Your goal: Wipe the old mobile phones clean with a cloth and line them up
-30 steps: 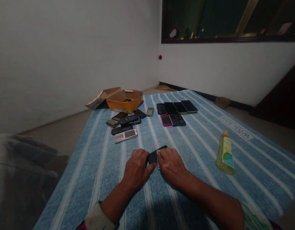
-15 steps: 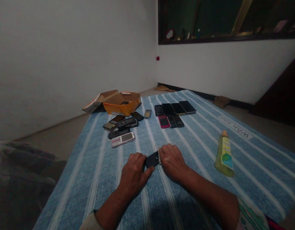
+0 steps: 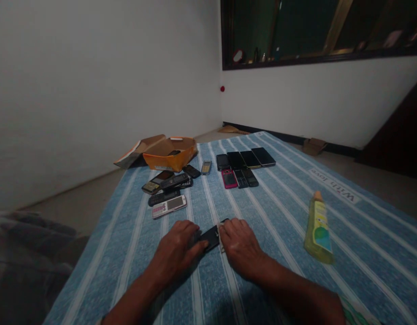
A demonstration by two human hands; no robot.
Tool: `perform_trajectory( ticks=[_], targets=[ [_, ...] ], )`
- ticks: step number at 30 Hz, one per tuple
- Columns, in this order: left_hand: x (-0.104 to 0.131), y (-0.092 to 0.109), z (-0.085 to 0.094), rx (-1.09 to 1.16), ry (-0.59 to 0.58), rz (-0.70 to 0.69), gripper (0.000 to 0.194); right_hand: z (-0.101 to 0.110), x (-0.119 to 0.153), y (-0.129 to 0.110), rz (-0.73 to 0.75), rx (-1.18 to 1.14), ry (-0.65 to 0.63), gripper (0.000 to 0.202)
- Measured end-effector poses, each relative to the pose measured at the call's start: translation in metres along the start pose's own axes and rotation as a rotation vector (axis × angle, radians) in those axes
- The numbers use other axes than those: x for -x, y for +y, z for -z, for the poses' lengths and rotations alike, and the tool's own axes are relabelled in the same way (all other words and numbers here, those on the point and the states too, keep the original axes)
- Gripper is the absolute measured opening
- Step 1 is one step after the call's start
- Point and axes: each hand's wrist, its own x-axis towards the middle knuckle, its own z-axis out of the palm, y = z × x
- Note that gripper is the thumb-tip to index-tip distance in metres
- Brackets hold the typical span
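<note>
A black mobile phone (image 3: 210, 238) lies face down or back up, I cannot tell which, on the blue striped cloth in front of me. My left hand (image 3: 176, 247) grips its left end between thumb and fingers. At the phone's right part, my right hand (image 3: 240, 243) is closed on a small pale cloth (image 3: 221, 237) and presses it against the surface. Most of the cloth is hidden under the fingers. Beyond my left hand, a white and pink phone (image 3: 170, 206) lies beside a black keypad phone (image 3: 163, 197).
An open orange cardboard box (image 3: 171, 160) stands at the far left, with several phones before it. Rows of phones, one a pink phone (image 3: 229, 179), lie at the far middle. A bottle of yellow-green liquid (image 3: 319, 230) lies on the right of the striped cloth (image 3: 283, 216).
My left hand has slid left and nearer along with the phone's left end. More of the phone shows, and its far end now sticks out past the right hand. The view has tilted up slightly.
</note>
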Motion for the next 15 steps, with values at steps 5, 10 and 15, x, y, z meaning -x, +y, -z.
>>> perform_trajectory(
  ticks=[5,10,15],
  targets=[
    [-0.055,0.01,0.012,-0.086,0.035,-0.12,0.015,-0.005,0.0,-0.003,0.002,-0.013,0.059,0.014],
    [-0.137,0.061,-0.01,-0.284,-0.057,-0.264,0.016,-0.007,-0.002,-0.006,-0.015,-0.006,0.051,0.011],
    [-0.204,0.096,-0.054,-0.421,-0.182,-0.49,0.026,-0.006,-0.006,-0.009,-0.005,-0.04,-0.05,0.007]
  ],
)
